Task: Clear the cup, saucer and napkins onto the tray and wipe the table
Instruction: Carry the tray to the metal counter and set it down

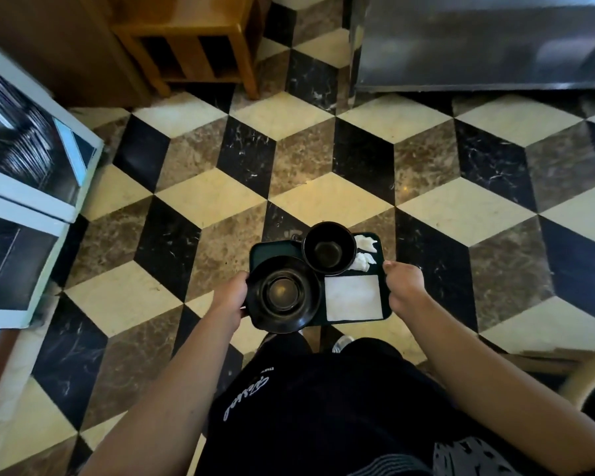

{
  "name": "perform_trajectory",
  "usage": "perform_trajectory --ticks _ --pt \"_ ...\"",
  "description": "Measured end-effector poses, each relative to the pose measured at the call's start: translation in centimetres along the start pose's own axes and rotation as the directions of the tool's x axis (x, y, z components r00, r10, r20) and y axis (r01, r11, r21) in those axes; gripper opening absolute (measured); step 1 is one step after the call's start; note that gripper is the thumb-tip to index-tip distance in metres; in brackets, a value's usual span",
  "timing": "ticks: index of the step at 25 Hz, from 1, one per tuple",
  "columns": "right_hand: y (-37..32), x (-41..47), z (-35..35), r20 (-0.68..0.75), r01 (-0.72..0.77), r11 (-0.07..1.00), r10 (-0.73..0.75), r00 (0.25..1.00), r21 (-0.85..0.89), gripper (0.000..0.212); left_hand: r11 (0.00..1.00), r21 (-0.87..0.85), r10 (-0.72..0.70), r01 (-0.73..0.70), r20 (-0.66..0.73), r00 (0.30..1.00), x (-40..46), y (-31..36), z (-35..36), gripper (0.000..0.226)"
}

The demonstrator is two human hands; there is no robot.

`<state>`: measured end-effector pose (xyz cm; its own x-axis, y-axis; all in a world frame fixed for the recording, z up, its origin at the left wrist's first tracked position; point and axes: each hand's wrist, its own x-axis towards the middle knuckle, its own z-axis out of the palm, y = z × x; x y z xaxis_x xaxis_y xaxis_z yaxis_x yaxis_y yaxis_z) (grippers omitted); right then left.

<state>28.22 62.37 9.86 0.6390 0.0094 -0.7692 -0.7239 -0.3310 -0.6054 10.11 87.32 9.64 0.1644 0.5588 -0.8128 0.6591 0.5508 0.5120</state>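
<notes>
Both hands, left hand point(230, 297) and right hand point(403, 286), grip opposite edges of the dark tray point(270, 249) I carry level over the checkered floor point(220, 201), where the breakable cup point(328, 249) and saucer point(282, 293) could slide and the light napkins point(353, 297) could lift off.

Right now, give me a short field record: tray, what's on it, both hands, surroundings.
tray: dark tray, carried over checkered floor
cup: black cup, far side, looks empty
saucer: black saucer, near-left, overhangs the edge
napkins: crumpled napkins far-right; flat white napkin near-right
left hand: holds left edge
right hand: holds right edge
ahead: wooden stand, steel counter
</notes>
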Motion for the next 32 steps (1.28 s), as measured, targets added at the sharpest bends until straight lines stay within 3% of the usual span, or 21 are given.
perform_trajectory --ticks 5,8,14,18,27,32 --pt "-6.6 5.1 2.5 -0.051 -0.059 0.990 0.066 0.997 0.131 0.020 1.000 0.027 0.007 -0.007 0.018 1.000 4.0 8.1 3.4 0.024" --pt "-10.6 7.7 4.1 -0.074 -0.079 0.976 0.095 0.993 0.203 0.024 0.997 0.060 0.036 -0.039 0.050 0.998 6.9 13.1 5.3 0.026" --pt "-18.8 13.0 6.4 -0.147 -0.057 0.959 0.100 0.984 0.276 0.023 0.990 0.134 0.024 -0.038 0.101 0.995 15.2 23.0 9.2 0.051" --pt "-23.4 16.9 6.7 -0.179 -0.029 0.966 0.077 0.981 0.258 0.022 0.979 0.184 0.066 -0.087 0.120 0.991 14.9 29.7 12.2 0.034" --pt "-33.7 28.2 4.4 -0.184 -0.040 0.959 0.095 0.978 0.282 0.024 0.983 0.167 0.061 -0.073 0.072 0.995 18.8 40.7 23.0 0.043" --pt "-41.7 33.9 1.4 -0.114 -0.082 0.959 0.117 0.987 0.272 0.019 0.990 0.130 0.056 -0.059 0.026 0.998 17.8 47.3 30.3 0.027"
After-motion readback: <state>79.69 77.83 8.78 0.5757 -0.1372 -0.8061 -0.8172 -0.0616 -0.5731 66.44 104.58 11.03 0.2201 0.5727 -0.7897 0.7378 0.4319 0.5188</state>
